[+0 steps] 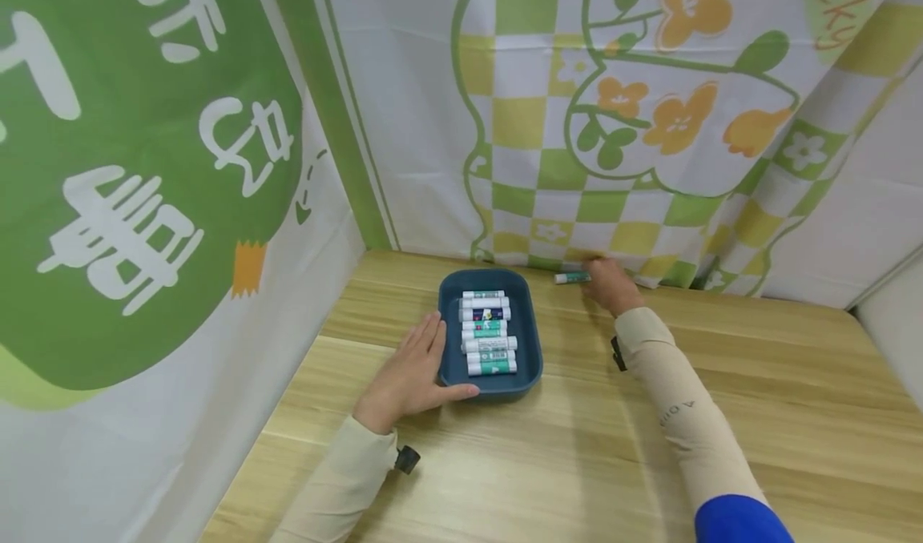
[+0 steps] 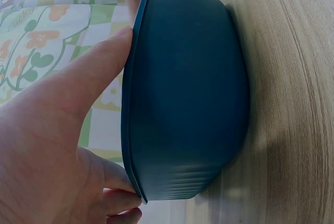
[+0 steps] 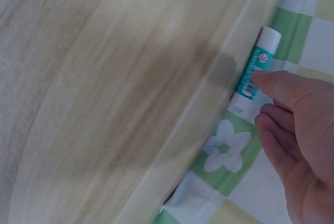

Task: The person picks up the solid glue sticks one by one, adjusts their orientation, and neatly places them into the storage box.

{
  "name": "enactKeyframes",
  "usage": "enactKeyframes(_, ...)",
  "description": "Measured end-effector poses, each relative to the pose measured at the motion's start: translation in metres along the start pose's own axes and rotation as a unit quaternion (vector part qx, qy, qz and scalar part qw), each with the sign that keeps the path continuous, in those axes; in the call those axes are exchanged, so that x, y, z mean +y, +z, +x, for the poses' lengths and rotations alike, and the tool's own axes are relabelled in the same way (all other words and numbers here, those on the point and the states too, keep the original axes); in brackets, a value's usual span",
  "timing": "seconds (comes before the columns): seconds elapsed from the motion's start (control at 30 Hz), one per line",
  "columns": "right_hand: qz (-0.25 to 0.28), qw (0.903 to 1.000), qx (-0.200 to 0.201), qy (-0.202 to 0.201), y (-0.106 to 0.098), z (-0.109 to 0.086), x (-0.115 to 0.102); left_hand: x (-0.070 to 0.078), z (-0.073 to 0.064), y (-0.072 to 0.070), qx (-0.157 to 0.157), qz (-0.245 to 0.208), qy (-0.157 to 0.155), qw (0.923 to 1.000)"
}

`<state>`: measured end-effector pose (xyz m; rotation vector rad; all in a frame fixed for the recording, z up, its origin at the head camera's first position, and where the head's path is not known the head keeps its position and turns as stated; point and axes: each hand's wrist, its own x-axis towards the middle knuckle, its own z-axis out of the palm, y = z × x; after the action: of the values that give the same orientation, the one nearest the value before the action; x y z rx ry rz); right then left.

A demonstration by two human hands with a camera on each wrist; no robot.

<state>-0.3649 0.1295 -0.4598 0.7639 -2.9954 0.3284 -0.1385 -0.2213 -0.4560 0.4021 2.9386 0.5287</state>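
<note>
In the head view a dark blue tray holds a row of several glue sticks, mostly white with teal labels, one with a dark navy label. My left hand rests on the tray's near left corner. Its straight fingers lie along the left rim, and the thumb stretches over the front rim. The left wrist view shows the tray's side wall. At the table's back edge my right hand pinches a single teal-labelled glue stick, the thumb on its label; the far fingertips are partly hidden.
The wood-grain table meets a checked, flower-printed cloth along its back edge. To the left hangs a white and green printed cloth. The separate glue stick lies against the back cloth, right of the tray.
</note>
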Motion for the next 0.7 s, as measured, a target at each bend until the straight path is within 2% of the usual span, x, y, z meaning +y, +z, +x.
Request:
enactKeyframes(0.2, -0.033, 0.9995, 0.000, 0.000, 0.008, 0.006, 0.004, -0.001, -0.001, 0.000, 0.008, 0.001, 0.005, 1.0000)
enactKeyframes(0.7, -0.039, 0.9989, 0.005, 0.026, 0.015, 0.008, 0.008, -0.001, -0.001, 0.002, 0.012, 0.002, 0.004, 0.9999)
